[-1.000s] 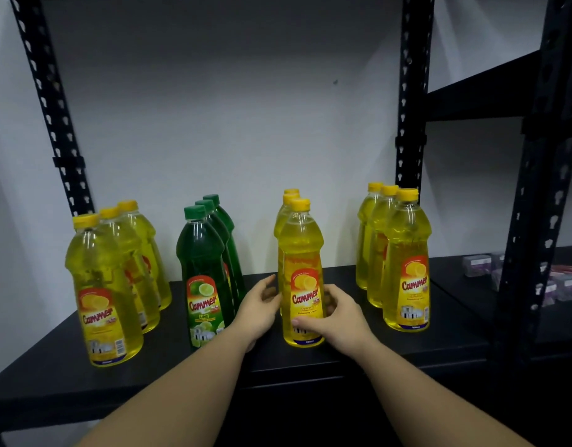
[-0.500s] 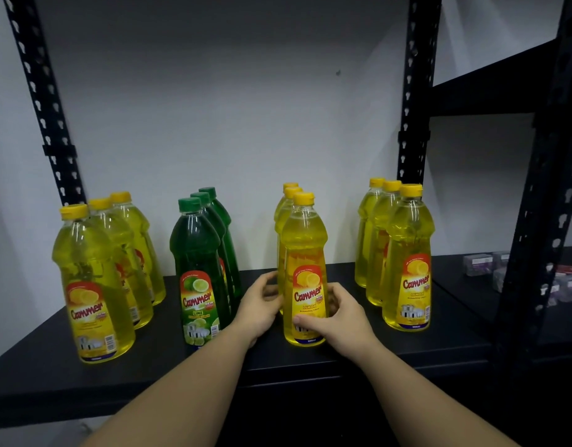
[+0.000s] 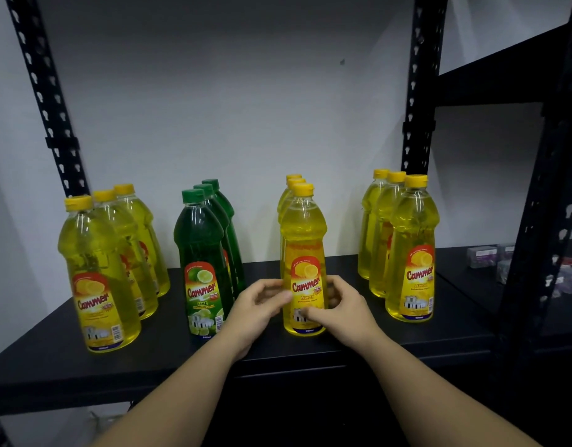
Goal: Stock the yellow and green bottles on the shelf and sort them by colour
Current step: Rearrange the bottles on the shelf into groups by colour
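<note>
Four rows of bottles stand on the black shelf. From the left: a row of three yellow bottles, three green bottles, three yellow bottles in the middle, three yellow bottles on the right. The front yellow bottle of the middle row stands upright between my hands. My left hand holds its left side with thumb on the label. My right hand grips its right side, fingers curled over the lower label.
Black perforated uprights frame the bay, with a white wall behind. To the right, a neighbouring shelf holds small clear boxes. A higher black shelf juts out at the upper right.
Both hands stay on the front middle yellow bottle; the bottle has barely moved. The view has shifted slightly, and my fingers have closed a little more round the label.
</note>
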